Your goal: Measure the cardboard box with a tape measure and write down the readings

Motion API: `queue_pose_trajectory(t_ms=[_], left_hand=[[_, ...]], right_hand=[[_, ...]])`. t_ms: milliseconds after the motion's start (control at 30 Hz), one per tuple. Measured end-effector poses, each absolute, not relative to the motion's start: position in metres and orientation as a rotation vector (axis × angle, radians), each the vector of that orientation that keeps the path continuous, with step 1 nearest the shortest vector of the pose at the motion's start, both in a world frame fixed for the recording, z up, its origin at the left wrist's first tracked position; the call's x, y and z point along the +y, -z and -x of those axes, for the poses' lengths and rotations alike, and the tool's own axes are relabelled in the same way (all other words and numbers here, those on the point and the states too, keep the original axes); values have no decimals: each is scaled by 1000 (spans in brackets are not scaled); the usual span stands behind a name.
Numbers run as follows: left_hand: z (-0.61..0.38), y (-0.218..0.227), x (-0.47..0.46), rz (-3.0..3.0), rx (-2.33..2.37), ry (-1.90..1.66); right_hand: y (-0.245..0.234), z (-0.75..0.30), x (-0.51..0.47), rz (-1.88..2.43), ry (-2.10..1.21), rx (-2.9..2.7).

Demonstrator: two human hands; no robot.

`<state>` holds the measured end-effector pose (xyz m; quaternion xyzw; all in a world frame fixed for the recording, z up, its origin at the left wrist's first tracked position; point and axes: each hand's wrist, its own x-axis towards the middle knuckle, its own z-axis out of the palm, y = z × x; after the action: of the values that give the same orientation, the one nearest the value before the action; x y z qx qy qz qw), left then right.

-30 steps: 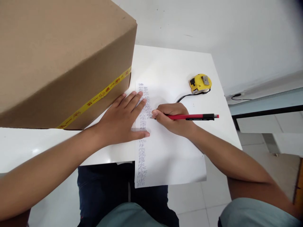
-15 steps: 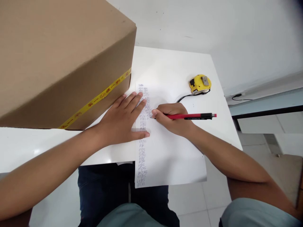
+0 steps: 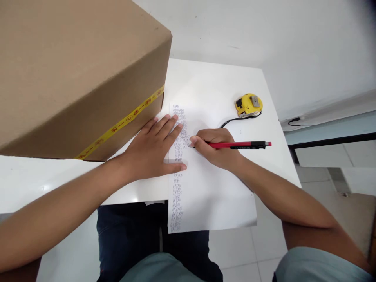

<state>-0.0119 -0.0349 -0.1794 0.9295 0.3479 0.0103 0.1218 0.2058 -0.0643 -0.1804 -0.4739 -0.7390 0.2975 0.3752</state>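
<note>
A white sheet of paper lies on the white table, its lower part hanging past the front edge. Handwritten rows run down its left side, with a short second column near the top. My right hand grips a red and black pen, whose tip meets the paper beside the second column. Spread flat, my left hand rests with its fingertips and thumb on the paper's left margin, covering some of the writing. Its index and outer fingers lie close to the cardboard box's bottom edge.
A big cardboard box with yellow printed tape stands on the table at left. At the right back lies a yellow tape measure with a black strap. The wall rises behind the table.
The pen tip and my right hand have shifted very slightly right, and a further mark shows in the second column. My left hand stays flat on the paper.
</note>
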Motion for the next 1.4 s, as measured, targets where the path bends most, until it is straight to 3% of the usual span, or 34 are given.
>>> queue_pose_trajectory(t_ms=[1400], left_hand=[[11,180,-36,-2714,1021,-40]], right_hand=[[180,-207,-64,1201,-785,-1923]])
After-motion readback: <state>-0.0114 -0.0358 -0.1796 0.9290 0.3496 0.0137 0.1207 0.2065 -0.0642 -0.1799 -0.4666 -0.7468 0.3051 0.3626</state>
